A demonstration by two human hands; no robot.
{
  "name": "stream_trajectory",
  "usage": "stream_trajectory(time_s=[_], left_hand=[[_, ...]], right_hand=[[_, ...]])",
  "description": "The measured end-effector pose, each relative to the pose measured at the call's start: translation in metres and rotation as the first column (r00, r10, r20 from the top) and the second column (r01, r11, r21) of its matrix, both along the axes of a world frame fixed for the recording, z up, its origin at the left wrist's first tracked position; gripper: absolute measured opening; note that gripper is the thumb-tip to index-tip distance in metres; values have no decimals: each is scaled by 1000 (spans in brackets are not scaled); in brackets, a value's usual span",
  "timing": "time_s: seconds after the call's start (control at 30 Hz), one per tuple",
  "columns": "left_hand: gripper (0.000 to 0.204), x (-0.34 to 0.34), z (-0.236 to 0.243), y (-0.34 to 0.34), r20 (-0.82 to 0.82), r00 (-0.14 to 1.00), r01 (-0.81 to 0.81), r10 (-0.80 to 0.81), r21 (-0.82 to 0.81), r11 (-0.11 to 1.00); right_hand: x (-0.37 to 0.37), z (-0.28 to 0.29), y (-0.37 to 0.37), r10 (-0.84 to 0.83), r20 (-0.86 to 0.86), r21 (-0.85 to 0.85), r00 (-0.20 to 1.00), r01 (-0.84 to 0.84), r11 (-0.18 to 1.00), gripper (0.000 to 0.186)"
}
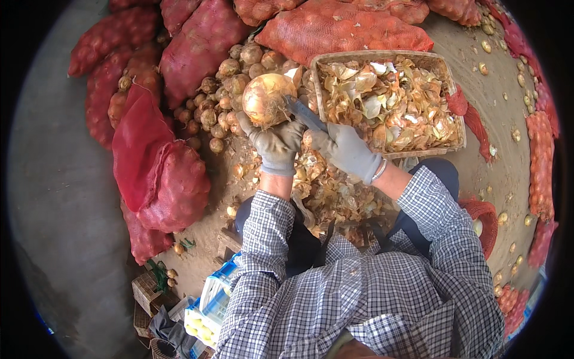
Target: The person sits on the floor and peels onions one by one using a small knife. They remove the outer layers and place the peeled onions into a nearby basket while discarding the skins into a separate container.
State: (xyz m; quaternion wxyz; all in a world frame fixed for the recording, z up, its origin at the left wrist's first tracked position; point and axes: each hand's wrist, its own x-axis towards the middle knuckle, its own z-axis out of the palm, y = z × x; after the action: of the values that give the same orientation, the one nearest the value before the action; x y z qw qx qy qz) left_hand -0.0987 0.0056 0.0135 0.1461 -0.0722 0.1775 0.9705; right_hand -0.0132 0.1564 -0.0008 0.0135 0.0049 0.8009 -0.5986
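Note:
A large yellow-brown onion (267,100) rests in my gloved left hand (276,143), its root tuft turned toward my right side. My right hand (350,149), in a grey glove, is closed round the handle of a knife (305,113). The dark blade reaches up and left to the onion's root end; whether it touches cannot be made out. Beyond the onion lies a heap of loose onions (224,107). Dry peels (335,191) cover the ground below my hands.
At the right stands a crate (387,55) filled with onion skins. Red mesh sacks (347,30) of onions line the back, and more sacks (173,185) lie on the left. Loose onions dot the floor at right. A blue-and-white container (218,293) is by my left arm.

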Motion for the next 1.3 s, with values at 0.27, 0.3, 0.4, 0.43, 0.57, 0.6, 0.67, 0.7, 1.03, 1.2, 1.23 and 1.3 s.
stream_trajectory(time_s=[0.27, 0.3, 0.4, 0.43, 0.57, 0.6, 0.67, 0.7, 1.03, 1.2, 1.23, 1.3], left_hand=[[113, 4, 5, -18, -72, 974, 194, -216, -237, 952], [115, 4, 10, -30, -141, 946, 255, -293, -237, 937], [121, -5, -6, -71, -254, 865, 340, -433, -339, 877], [116, -5, -7, -74, -253, 852, 327, -459, -426, 844], [93, 1, -20, -77, -228, 866, 340, -445, -383, 859], [91, 3, -21, -71, -235, 876, 327, -421, -350, 878], [89, 9, -25, -64, -235, 918, 204, -321, -415, 887], [89, 11, -29, -60, -230, 932, 166, -281, -418, 893], [98, 22, -18, -25, -407, 897, -87, -172, -545, 834], [109, 22, 2, -2, -629, 728, -561, -270, -775, 293], [111, 21, 14, -4, -541, 802, -456, -253, -829, 325], [102, 20, 20, -15, -445, 868, -193, -220, -711, 676]], right_hand=[[-21, 39, 36, 266, 394, -426, 880, -81, 901, 37], [-24, 45, 46, 315, 387, -403, 866, -148, 903, 40], [-19, 55, 55, 387, 322, -378, 864, -258, 889, 46], [-18, 50, 58, 401, 354, -357, 845, -274, 893, 46], [-10, 52, 53, 394, 427, -353, 814, -251, 901, 54], [-8, 52, 50, 383, 432, -375, 817, -224, 900, 59], [-1, 55, 37, 376, 401, -470, 835, -165, 867, 61], [1, 53, 34, 387, 413, -520, 824, -135, 843, 59], [10, 58, 45, 529, 483, -810, 698, 128, 572, 40], [7, 27, 48, 745, 229, -968, 626, 227, 107, 39], [1, 33, 50, 674, 247, -965, 696, 117, 233, 39], [-3, 47, 50, 624, 355, -922, 696, 152, 355, 39]])
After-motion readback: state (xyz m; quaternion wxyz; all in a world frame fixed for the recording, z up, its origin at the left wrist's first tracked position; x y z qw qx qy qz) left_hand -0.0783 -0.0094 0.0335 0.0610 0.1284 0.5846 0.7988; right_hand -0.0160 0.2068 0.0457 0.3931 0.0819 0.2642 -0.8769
